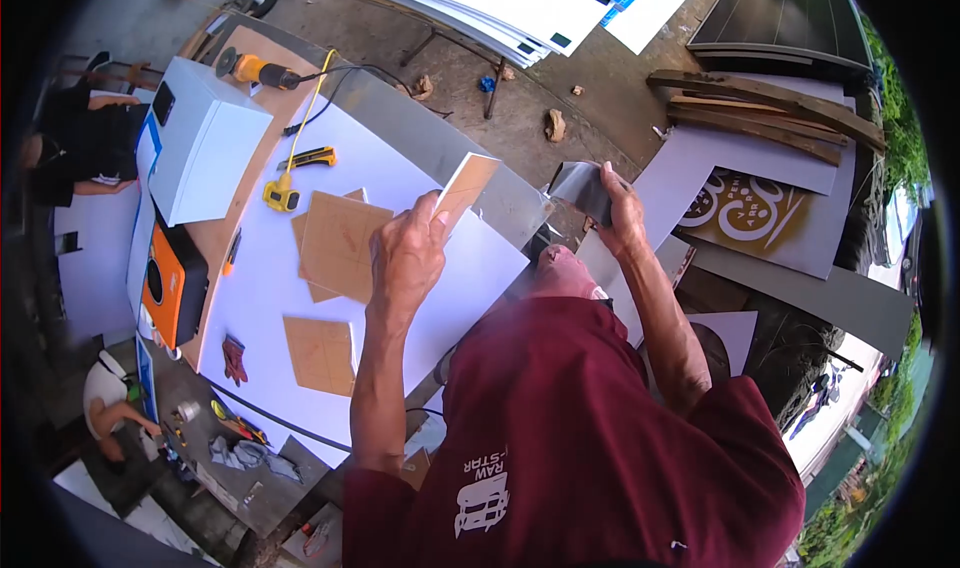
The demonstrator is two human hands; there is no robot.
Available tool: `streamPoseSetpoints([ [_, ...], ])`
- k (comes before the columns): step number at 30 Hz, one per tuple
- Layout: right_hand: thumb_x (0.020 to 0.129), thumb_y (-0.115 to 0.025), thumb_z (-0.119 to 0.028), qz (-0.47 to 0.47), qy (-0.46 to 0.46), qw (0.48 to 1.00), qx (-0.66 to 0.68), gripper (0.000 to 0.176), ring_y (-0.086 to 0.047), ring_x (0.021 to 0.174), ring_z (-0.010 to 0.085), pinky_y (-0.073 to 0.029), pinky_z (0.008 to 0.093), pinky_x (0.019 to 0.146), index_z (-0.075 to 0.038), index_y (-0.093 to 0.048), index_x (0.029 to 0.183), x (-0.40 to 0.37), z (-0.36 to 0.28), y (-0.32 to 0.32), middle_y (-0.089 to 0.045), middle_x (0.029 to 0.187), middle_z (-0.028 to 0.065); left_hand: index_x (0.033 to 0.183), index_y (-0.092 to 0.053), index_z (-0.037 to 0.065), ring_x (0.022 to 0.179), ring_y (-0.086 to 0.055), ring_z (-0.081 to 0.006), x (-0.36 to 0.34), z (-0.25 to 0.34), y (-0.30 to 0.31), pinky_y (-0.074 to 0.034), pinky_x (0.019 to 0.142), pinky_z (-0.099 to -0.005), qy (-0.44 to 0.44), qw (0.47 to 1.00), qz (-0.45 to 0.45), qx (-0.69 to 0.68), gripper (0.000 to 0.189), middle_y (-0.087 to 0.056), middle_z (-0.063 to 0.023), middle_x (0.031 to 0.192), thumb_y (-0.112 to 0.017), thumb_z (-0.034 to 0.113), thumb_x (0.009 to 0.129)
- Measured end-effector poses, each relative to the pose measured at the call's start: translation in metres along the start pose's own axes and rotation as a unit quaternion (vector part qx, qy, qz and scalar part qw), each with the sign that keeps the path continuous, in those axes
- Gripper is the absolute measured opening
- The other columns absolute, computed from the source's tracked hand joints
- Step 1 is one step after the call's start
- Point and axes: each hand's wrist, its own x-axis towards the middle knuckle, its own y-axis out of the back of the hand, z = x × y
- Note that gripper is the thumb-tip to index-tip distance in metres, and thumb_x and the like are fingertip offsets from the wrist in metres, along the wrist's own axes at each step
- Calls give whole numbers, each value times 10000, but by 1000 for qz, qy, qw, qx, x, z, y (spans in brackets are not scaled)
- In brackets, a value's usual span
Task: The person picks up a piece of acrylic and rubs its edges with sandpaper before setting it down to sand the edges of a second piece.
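My left hand (408, 253) is closed on a small flat board piece (468, 190), brown-faced with a white edge, tilted above the white sheet (470, 278) on the table. In my right hand (622, 210) is a thin dark grey sheet piece (583, 190), curved and shiny, pinched at its right edge past the table's side. Left of my left hand, several brown board pieces (345, 246) lie partly stacked. Another brown board piece (320, 353) rests nearer to me. Farther off on the white sheet are a yellow tape measure (281, 194) and a yellow-and-black utility knife (313, 158).
An angle grinder (262, 69), a white box (215, 143) and an orange case (172, 286) stand along the left. A red glove (234, 359) lies on the sheet. Wood planks (760, 108) and panels are at right. Two other people (85, 143) are at left.
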Motion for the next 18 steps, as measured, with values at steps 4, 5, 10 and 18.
streamPoseSetpoints([
  [4,1078,-459,-435,-24,101,992,-74,509,-661,1057,205,-511,353,954,-7,-654,1272,25,-6,5,-714,1110,116,1098,-640,-1,689,-674,-399,27,6,-36,-523,634,-492,-58,997,-27,32,186,-672,-210,742,-658,81,932],
  [5,1081,-446,-444,-22,135,983,-125,517,-657,1058,204,-502,353,964,-13,-658,1273,31,-8,4,-714,1116,114,1098,-642,0,685,-672,-399,32,10,-41,-522,633,-493,-60,997,-37,42,186,-670,-209,738,-657,83,933],
  [10,1087,-358,-511,-31,180,959,-215,586,-635,1133,225,-460,372,1029,-56,-635,1332,26,-21,-21,-713,1195,118,1095,-657,-4,672,-662,-406,50,28,-53,-516,635,-501,-43,991,-98,82,195,-662,-211,722,-653,114,939],
  [18,1095,-326,-478,-220,199,924,-241,580,-486,1396,319,-377,408,1157,-66,-494,1468,35,30,-34,-535,1484,157,1083,-687,-4,711,-679,-425,68,23,-61,-524,658,-502,20,974,-200,107,241,-681,-246,770,-696,154,901],
])
